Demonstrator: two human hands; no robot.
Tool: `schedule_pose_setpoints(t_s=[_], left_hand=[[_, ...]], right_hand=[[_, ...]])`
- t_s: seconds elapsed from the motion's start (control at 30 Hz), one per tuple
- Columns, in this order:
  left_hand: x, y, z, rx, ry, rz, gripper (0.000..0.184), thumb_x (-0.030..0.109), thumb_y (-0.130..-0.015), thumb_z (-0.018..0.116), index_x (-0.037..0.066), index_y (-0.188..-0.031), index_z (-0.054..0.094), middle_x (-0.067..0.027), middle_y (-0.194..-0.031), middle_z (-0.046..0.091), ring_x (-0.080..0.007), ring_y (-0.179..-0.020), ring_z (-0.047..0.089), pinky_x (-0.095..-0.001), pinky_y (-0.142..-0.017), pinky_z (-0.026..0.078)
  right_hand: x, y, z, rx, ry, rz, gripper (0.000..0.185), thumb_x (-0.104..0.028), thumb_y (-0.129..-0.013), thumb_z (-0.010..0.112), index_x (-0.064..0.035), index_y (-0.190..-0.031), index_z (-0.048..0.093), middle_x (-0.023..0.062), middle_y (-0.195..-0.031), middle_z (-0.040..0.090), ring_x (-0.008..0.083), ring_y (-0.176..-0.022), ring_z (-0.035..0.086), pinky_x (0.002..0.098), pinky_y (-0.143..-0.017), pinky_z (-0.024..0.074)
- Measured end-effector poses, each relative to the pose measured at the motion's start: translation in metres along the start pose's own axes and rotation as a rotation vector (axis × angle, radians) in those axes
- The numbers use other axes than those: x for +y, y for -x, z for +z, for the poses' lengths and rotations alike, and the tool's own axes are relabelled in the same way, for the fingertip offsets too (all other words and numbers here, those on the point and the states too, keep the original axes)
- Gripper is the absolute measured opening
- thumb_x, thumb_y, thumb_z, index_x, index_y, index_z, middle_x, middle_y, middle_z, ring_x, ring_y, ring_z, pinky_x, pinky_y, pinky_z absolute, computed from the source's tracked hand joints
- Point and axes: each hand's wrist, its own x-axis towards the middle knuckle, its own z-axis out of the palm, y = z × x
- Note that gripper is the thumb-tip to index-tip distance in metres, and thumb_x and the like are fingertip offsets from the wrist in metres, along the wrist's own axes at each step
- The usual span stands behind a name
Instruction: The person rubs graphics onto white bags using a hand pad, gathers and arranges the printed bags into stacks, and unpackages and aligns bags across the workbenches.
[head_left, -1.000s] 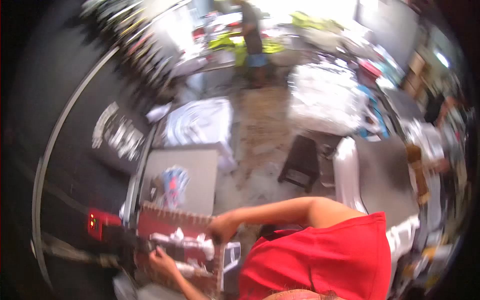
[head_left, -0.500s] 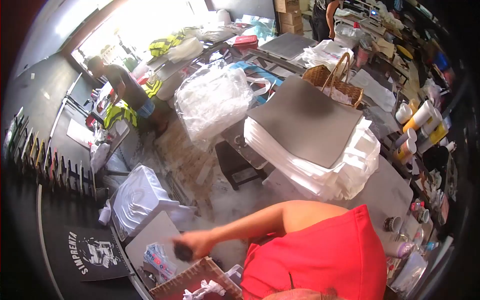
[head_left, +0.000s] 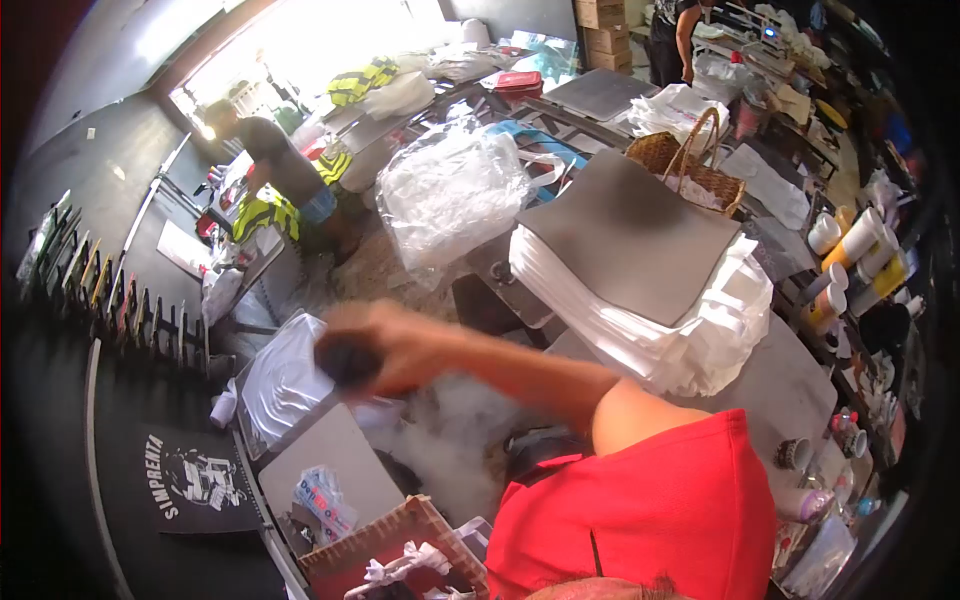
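My right hand (head_left: pixel 405 345) reaches out to the left from the red sleeveless top (head_left: pixel 640 500), its fingers closed around a dark rounded object (head_left: pixel 348 362). Motion blurs both, so the object's kind does not show. Behind and beneath it a white cloth (head_left: pixel 280 385) is draped over a board-like form. Closer to me, a grey flat board (head_left: pixel 335 450) carries a printed plastic piece (head_left: pixel 325 500) with red and blue lettering. A wooden-edged frame (head_left: pixel 420 515) with a red inner surface is low in the view, with crumpled white material (head_left: pixel 410 562) in it. My left hand is out of sight.
A stack of white sheets (head_left: pixel 620 310) under a grey board (head_left: pixel 630 235) stands right of the arm. Beyond are a clear plastic bag (head_left: pixel 450 195) and wicker basket (head_left: pixel 690 180). Bottles (head_left: pixel 850 250) line the right. Two other people (head_left: pixel 280 160) stand farther off.
My right hand has risen with the dark object, from beside the printed piece up to the draped white cloth. The whole view has shifted slightly.
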Motion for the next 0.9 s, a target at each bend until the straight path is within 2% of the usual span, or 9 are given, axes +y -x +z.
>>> schedule_pose_setpoints(t_s=[0.07,0.17,0.3,0.5,0.63,0.7,0.73,0.83,0.9], left_hand=[[0.052,0.001,-0.001,-0.231,0.361,-0.294,0.054,0.049,-0.074,0.073,0.003,-0.1,0.061,-0.0158,-0.098,0.063,-0.0351,-0.089,0.061,-0.0469,-0.083,0.047],[0.103,-0.001,-0.01,-0.444,0.944,-0.798,0.055,0.05,-0.077,0.071,0.003,-0.105,0.06,-0.0151,-0.103,0.063,-0.0345,-0.093,0.06,-0.0464,-0.086,0.047],[0.114,-0.01,-0.035,-0.469,1.136,-1.031,0.058,0.051,-0.081,0.068,0.003,-0.112,0.06,-0.0141,-0.11,0.063,-0.0338,-0.099,0.06,-0.0456,-0.09,0.047],[0.093,-0.018,-0.046,-0.247,0.882,-1.044,0.071,0.054,-0.079,0.068,0.003,-0.127,0.052,-0.0127,-0.125,0.057,-0.0308,-0.11,0.057,-0.0445,-0.095,0.046],[0.124,-0.021,-0.054,-0.183,0.736,-0.983,0.07,0.052,-0.082,0.066,0.006,-0.131,0.049,-0.0115,-0.128,0.055,-0.0287,-0.114,0.055,-0.0423,-0.099,0.042],[0.12,-0.021,-0.054,-0.226,0.776,-1.027,0.071,0.055,-0.081,0.065,0.006,-0.131,0.05,-0.0112,-0.125,0.056,-0.0288,-0.113,0.055,-0.0425,-0.099,0.042],[0.118,-0.021,-0.053,-0.23,0.748,-1.017,0.074,0.057,-0.081,0.064,0.005,-0.131,0.049,-0.0114,-0.125,0.056,-0.0295,-0.114,0.055,-0.0429,-0.099,0.042],[0.119,-0.024,-0.057,-0.362,0.879,-1.087,0.075,0.058,-0.081,0.064,0.004,-0.132,0.048,-0.0111,-0.124,0.057,-0.0304,-0.113,0.055,-0.043,-0.099,0.042],[0.113,-0.033,-0.058,-0.201,0.462,-0.949,0.063,0.053,-0.082,0.064,0.003,-0.121,0.056,-0.0136,-0.111,0.062,-0.0273,-0.106,0.058,-0.0427,-0.094,0.043]], right_hand=[[0.019,0.018,0.097,-0.713,-0.098,0.39,0.059,-0.026,-0.062,0.081,-0.0087,-0.115,0.06,0.0142,-0.101,0.067,0.0286,-0.084,0.064,0.0403,-0.072,0.0522],[0.025,0.097,0.252,-1.288,-0.042,0.057,0.06,-0.024,-0.058,0.081,-0.0069,-0.114,0.066,0.0172,-0.1,0.068,0.0294,-0.091,0.065,0.0411,-0.082,0.0501],[-0.002,0.174,0.344,-1.403,-0.288,-0.243,0.049,-0.022,-0.053,0.078,-0.003,-0.097,0.069,0.018,-0.094,0.069,0.0308,-0.091,0.065,0.0415,-0.083,0.0494],[0.005,0.216,0.365,-1.729,0.192,-0.483,0.058,-0.026,-0.057,0.076,0.003,-0.106,0.064,0.0236,-0.102,0.065,0.034,-0.091,0.064,0.0406,-0.087,0.049],[-0.006,0.223,0.344,-1.573,0.174,-0.337,0.071,-0.028,-0.063,0.072,0.0045,-0.122,0.051,0.0251,-0.119,0.053,0.0372,-0.101,0.06,0.0398,-0.089,0.0481],[-0.007,0.227,0.338,-1.437,0.152,-0.328,0.068,-0.031,-0.057,0.076,0.0031,-0.114,0.059,0.0158,-0.097,0.066,0.0314,-0.102,0.062,0.0362,-0.089,0.0461],[-0.009,0.219,0.332,-1.53,0.154,-0.297,0.071,-0.026,-0.064,0.072,0.0033,-0.125,0.049,0.0235,-0.118,0.053,0.0357,-0.105,0.06,0.0411,-0.085,0.0501],[-0.001,0.231,0.373,-1.739,0.268,-0.451,0.065,-0.027,-0.063,0.072,0.0009,-0.119,0.057,0.0238,-0.111,0.059,0.0341,-0.102,0.061,0.0432,-0.081,0.0513],[-0.052,0.191,0.306,-1.691,0.266,-0.403,0.061,-0.029,-0.064,0.071,0.0017,-0.115,0.06,0.0246,-0.109,0.061,0.0317,-0.097,0.064,0.0418,-0.078,0.0518]])
